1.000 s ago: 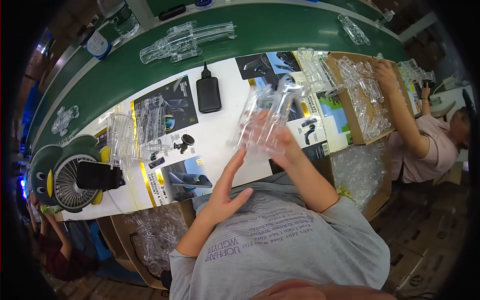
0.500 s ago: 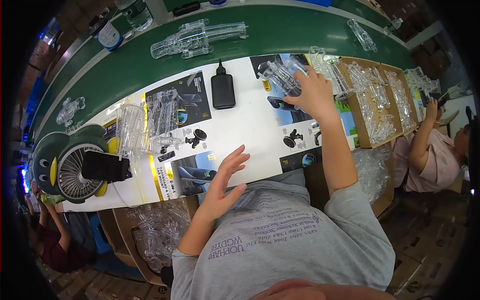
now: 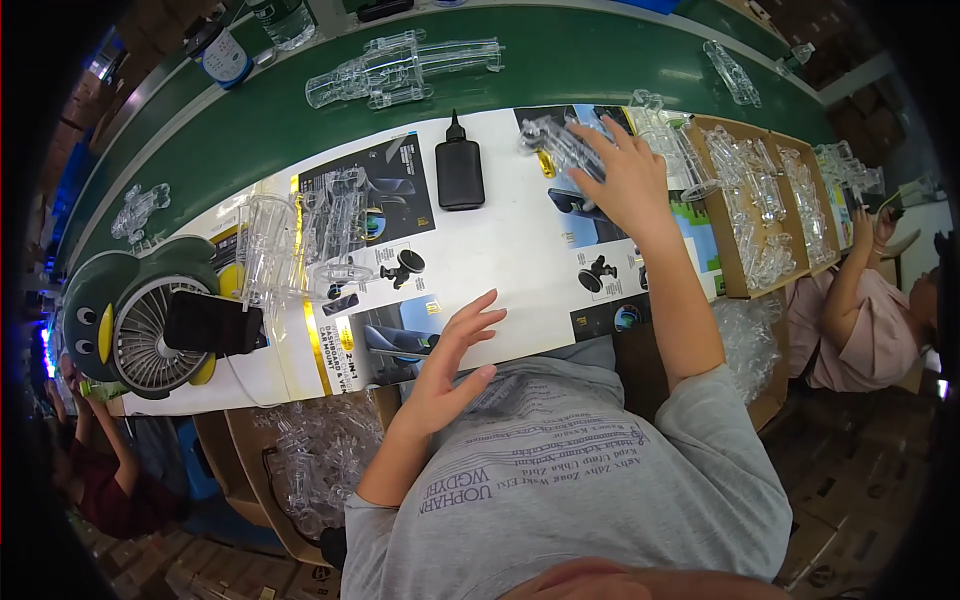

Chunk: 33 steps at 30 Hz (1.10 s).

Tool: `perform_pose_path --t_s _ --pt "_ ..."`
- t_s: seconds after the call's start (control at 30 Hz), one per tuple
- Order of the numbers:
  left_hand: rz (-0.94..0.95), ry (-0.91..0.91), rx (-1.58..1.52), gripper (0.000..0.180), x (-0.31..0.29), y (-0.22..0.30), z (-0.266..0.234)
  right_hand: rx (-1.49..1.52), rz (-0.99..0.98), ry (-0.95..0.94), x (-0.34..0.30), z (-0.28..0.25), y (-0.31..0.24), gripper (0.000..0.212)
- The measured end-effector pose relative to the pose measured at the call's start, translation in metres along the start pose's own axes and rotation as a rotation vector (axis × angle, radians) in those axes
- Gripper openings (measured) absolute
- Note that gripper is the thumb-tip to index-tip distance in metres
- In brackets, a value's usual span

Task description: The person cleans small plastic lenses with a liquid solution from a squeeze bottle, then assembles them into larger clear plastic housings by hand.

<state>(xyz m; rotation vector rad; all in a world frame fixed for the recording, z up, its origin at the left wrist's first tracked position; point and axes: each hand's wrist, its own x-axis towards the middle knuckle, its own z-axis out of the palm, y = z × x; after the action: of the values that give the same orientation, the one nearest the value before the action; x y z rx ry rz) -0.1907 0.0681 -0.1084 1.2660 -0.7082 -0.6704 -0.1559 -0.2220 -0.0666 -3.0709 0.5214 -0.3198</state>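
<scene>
Right hand point(image 3: 632, 185) fingers spread, clear plastic part point(image 3: 558, 145) left of and partly behind them, contact unclear; thumb snagging could tip it. Left hand point(image 3: 447, 372) fingers apart, empty.

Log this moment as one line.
right hand: at clear plastic part, grip unclear | left hand: open, empty | black bottle: on printed sheet

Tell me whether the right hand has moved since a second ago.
Yes: judged against the black bottle, the right hand has moved forward and slightly to the right.
</scene>
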Motion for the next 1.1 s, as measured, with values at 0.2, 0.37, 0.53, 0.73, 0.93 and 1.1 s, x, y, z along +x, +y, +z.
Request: perform_pose_path --t_s 0.2,0.37,0.53,0.73,0.93,1.1 --pt "0.007 0.008 -0.02 0.05 -0.003 0.002 0.0 -0.054 -0.009 0.277 0.02 0.037 0.017 0.042" --pt "0.005 0.029 -0.053 0.049 -0.012 -0.005 -0.007 -0.053 0.03 0.182 0.014 0.026 0.012 0.036" --pt "0.017 0.052 -0.034 0.041 -0.016 -0.001 -0.009 0.015 -0.063 0.244 0.001 0.013 0.005 0.035" --pt "0.348 0.492 0.523 0.018 -0.033 0.015 -0.035 0.365 -0.214 0.383 -0.023 -0.007 -0.01 0.026" --pt "0.238 1.509 0.901 0.019 -0.088 0.007 -0.135 0.591 -0.231 0.377 -0.039 0.024 -0.017 0.02" --pt "-0.018 1.512 1.051 0.043 -0.112 -0.004 -0.183 0.66 -0.223 0.352 -0.041 0.029 -0.019 0.016"
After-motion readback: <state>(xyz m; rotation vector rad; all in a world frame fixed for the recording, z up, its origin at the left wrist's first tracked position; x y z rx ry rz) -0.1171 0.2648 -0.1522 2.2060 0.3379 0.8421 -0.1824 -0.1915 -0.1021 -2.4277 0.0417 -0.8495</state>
